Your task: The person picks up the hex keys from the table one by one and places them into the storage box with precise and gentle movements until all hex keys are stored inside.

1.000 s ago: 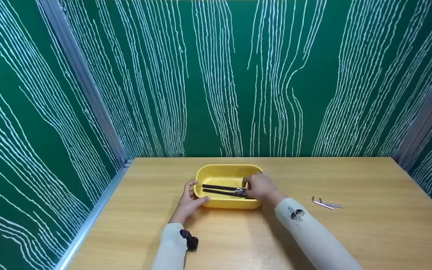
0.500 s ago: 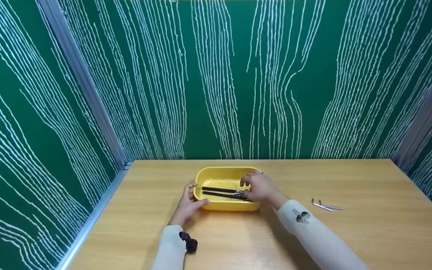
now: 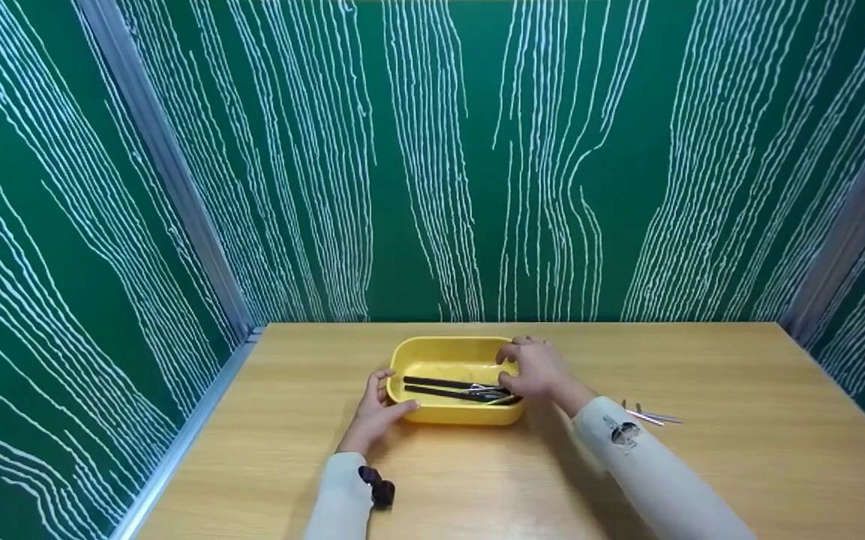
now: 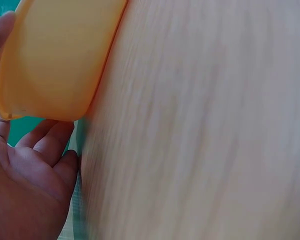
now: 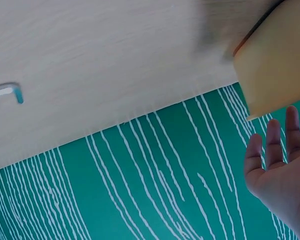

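A yellow plastic tub (image 3: 462, 415) stands on the table. Inside lie two long dark rods (image 3: 440, 383) and some thin silvery pieces (image 3: 481, 389), too small to identify. My left hand (image 3: 376, 411) holds the tub's left end, thumb at the front rim and fingers around the side; the left wrist view has this hand (image 4: 32, 170) at the tub's end wall (image 4: 60, 60). Over the right rim is my right hand (image 3: 541, 369), its fingers loosely bent with nothing seen in them. The right wrist view puts these fingers (image 5: 274, 142) beside the tub wall (image 5: 277, 65).
On the table (image 3: 477, 480) right of the tub lie a few L-shaped metal hex keys (image 3: 650, 415). Green panels (image 3: 409, 187) with white wavy lines rise behind the table and at both sides, with grey posts (image 3: 169, 165) at the corners.
My right hand has drawn back to the right from inside the tub to its right rim, uncovering more of the rods and silvery pieces. My left hand has kept its place.
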{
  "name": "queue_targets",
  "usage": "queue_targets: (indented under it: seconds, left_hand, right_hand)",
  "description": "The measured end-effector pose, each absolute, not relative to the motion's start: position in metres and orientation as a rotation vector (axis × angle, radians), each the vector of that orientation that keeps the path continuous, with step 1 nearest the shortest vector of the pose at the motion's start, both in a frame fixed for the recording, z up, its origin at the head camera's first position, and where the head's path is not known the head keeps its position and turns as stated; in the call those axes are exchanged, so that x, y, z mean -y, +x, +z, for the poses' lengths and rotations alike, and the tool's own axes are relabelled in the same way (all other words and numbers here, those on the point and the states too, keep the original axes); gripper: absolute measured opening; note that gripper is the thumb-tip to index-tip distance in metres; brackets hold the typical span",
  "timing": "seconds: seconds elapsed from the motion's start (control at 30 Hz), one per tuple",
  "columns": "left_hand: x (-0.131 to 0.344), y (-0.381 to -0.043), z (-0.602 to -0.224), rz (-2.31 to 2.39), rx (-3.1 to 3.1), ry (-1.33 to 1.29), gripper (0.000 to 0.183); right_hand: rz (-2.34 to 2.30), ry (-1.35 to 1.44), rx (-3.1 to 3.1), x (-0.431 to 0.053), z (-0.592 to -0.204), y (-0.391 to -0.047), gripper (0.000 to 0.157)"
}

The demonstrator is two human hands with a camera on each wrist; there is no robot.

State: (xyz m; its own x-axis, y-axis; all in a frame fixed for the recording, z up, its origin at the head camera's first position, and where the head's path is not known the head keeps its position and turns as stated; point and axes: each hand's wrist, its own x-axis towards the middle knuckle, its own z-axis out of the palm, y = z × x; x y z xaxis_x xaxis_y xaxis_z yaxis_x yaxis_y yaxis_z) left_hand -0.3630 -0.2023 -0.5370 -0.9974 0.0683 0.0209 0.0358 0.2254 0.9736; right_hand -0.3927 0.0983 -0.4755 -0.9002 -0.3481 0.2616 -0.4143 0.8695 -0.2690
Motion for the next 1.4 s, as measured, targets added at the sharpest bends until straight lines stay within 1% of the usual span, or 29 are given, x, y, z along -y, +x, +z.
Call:
queue_targets:
  seconds: [0.17, 0.27, 0.4, 0.63, 1.03, 1.17, 1.4]
  left_hand:
    - [0.200, -0.352, -0.521, 1.925, -2.416, 0.105, 0.083]
    - [0.199, -0.344, -0.511, 1.927, -2.391, 0.115, 0.081]
    - [0.200, -0.342, -0.512, 1.920, -2.392, 0.121, 0.079]
    - [0.200, -0.342, -0.513, 1.972, -2.350, 0.191, 0.079]
    - [0.202, -0.361, -0.534, 1.934, -2.440, 0.133, 0.083]
    - [0.201, -0.360, -0.532, 1.948, -2.426, 0.125, 0.084]
    - [0.198, -0.347, -0.513, 1.978, -2.360, 0.150, 0.083]
  right_hand:
    - [0.500, 0.557, 2.858, -0.108, -0.474, -0.392, 0.027]
    - [0.521, 0.552, 2.860, -0.113, -0.473, -0.393, 0.030]
    - [0.537, 0.544, 2.864, -0.121, -0.474, -0.393, 0.034]
    - [0.501, 0.514, 2.844, -0.138, -0.470, -0.392, 0.032]
    - [0.451, 0.555, 2.795, -0.168, -0.465, -0.389, 0.031]
    - [0.420, 0.556, 2.797, -0.178, -0.465, -0.386, 0.030]
    - [0.381, 0.513, 2.822, -0.198, -0.466, -0.381, 0.030]
